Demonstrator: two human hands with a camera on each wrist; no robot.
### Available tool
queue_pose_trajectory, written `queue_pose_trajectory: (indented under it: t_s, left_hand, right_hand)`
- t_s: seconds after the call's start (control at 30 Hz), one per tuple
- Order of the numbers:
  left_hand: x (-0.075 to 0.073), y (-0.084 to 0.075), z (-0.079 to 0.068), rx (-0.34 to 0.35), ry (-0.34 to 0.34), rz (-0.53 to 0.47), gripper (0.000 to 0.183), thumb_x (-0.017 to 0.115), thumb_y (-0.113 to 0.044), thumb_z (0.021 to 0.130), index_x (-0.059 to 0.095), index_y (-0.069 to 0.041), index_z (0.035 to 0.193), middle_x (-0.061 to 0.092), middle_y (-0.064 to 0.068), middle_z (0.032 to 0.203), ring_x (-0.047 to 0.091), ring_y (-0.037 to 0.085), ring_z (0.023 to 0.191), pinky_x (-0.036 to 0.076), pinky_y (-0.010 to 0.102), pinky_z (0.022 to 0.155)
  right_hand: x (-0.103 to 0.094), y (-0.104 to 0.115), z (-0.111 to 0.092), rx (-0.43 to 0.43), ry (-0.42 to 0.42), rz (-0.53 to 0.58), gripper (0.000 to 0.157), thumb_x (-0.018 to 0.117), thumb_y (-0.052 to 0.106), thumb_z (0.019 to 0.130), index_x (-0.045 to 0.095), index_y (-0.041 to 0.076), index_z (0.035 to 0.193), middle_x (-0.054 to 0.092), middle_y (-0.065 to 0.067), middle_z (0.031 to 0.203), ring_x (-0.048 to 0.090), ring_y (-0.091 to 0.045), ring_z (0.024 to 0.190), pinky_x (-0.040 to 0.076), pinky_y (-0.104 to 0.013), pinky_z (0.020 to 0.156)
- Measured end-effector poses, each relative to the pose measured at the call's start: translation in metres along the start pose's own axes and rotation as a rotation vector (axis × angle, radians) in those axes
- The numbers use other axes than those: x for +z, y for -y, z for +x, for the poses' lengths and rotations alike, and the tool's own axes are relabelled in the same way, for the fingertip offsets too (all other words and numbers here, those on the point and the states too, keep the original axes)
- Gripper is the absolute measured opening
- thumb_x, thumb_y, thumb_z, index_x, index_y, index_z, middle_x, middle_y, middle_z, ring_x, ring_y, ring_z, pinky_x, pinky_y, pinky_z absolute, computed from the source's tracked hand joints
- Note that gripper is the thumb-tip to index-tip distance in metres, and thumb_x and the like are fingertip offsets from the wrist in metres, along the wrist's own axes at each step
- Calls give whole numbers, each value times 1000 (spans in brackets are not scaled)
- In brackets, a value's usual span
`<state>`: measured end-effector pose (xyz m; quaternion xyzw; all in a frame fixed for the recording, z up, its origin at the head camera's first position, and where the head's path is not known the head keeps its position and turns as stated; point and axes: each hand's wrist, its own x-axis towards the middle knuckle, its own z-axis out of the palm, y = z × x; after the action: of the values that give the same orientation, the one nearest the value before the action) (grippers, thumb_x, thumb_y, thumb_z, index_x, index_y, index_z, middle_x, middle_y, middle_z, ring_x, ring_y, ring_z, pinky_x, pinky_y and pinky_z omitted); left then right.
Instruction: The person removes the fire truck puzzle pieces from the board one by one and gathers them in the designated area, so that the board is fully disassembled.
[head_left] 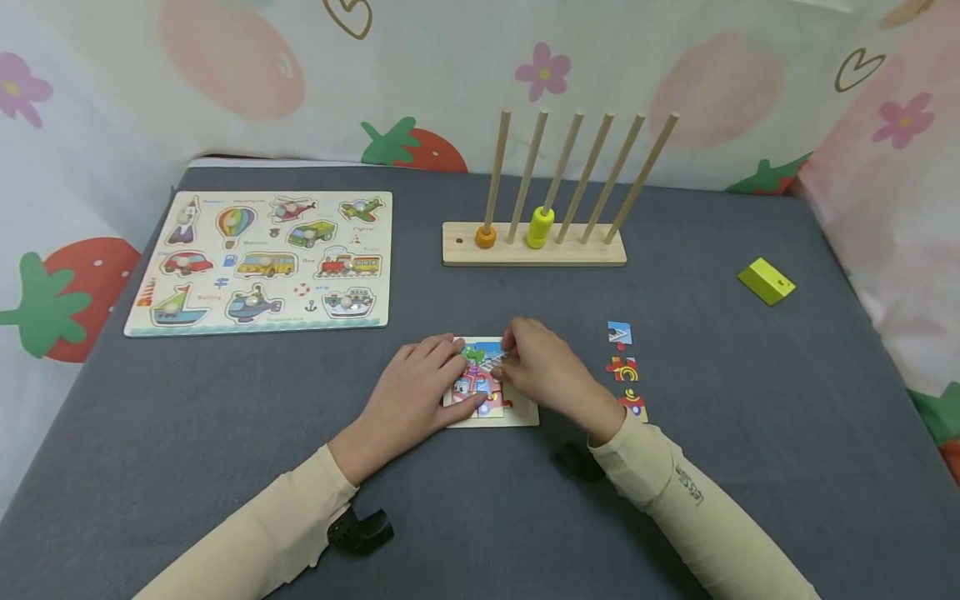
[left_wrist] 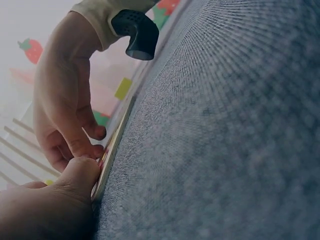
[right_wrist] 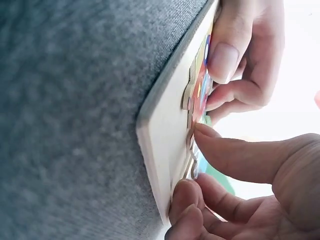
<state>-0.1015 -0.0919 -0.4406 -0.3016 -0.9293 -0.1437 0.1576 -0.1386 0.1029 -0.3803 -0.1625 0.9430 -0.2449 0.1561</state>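
1. Jigsaw board (head_left: 525, 408) flat on the dark grey table (head_left: 225, 400), under both hands; bare pale wood along its right side, joined picture pieces (head_left: 468, 385) across its left and middle.
2. Over the jigsaw board's left edge, left hand (head_left: 416, 387) with back upward, fingers loosely stretched toward the far left corner, thumb laid straight across the joined picture pieces.
3. At the jigsaw board's far side, right hand (head_left: 551, 371) with fingers bent, thumb and fingertips pinching a small piece (head_left: 495, 358) beside the joined ones, mostly covered by those fingers.
4. Just right of the jigsaw board, three loose pieces (head_left: 624, 368) in a column, the nearest beside the right sleeve (head_left: 637, 467).
5. Behind the jigsaw board, wooden stand (head_left: 585, 256) with six slanting pegs (head_left: 566, 167); orange bead (head_left: 486, 237) on the leftmost, yellow-green beads (head_left: 540, 227) on the third.
6. Behind and left of the jigsaw board, larger vehicle puzzle (head_left: 300, 319) with balloon, bus, train and boats.
7. Well right of the jigsaw board and farther back, yellow-green block (head_left: 767, 282).
8. Well behind the jigsaw board, pale curtain (head_left: 450, 75) printed with strawberries and flowers.
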Motion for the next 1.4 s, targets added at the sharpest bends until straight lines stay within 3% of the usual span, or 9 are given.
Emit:
queue_pose_trajectory:
  t_s: [0.43,0.83,1.13,1.23,1.4]
  left_hand:
    - [2,0,0,-29,14,-28,40,61,-50,88,62,-12,98,60,8,125,51,24,124,43,46,95]
    - [3,0,0,-40,3,-41,39,62,-51,87,60,-13,93,59,7,123,51,23,122,43,45,92]
    - [2,-3,1,-115,38,-98,38,64,-51,86,59,-14,93,58,7,126,49,24,124,42,45,91]
    - [1,-2,1,-81,32,-108,35,63,-49,88,63,-16,100,58,6,121,50,24,121,42,46,90]
    - [2,-2,1,72,-46,-109,22,63,-39,91,71,-26,107,60,1,101,54,19,103,44,43,83]
  right_hand:
    - [-3,-6,3,41,-42,161,14,62,18,93,59,5,96,60,-6,80,52,-17,66,41,-27,56]
    - [-1,-8,9,74,-63,165,13,62,18,93,60,6,96,61,-7,84,55,-18,72,44,-27,58]
    - [-4,-8,8,93,-67,187,15,65,19,90,62,5,95,62,-7,85,56,-19,73,44,-27,59]
    - [-6,-7,9,100,-67,203,15,66,20,90,64,6,93,62,-7,84,55,-19,72,44,-27,59]
    - [-6,-8,8,98,-60,228,14,65,19,90,65,5,92,63,-7,84,55,-18,72,44,-27,59]
